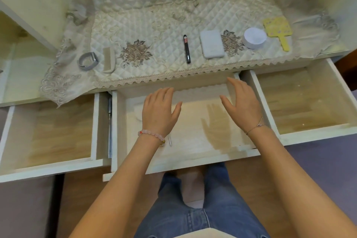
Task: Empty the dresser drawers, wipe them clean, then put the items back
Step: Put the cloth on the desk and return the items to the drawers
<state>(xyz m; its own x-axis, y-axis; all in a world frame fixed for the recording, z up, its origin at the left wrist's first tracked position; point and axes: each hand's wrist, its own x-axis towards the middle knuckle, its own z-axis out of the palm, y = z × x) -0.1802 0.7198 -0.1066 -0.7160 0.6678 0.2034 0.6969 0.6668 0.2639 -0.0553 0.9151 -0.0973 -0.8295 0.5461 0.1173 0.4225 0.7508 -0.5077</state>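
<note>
Three white dresser drawers stand pulled out: the left drawer [48, 168], the middle drawer [193, 162] and the right drawer [313, 137]. My left hand [159, 111] and my right hand [242, 100] hover over the middle drawer, fingers spread, holding nothing. A small silver stick [170, 141] lies on the middle drawer's floor by my left wrist. On the dresser top lie a grey watch [88, 61], a beige comb [109, 60], a black pen-like tube [186, 48], a white flat case [212, 44], a white round jar [254, 37] and a yellow hand mirror [278, 31].
A quilted lace-edged cloth [154, 21] covers the dresser top and hangs over its front edge. The left and right drawers show bare wood floors. A mirror at the back reflects the cloth. My legs in jeans [193, 208] are below the middle drawer.
</note>
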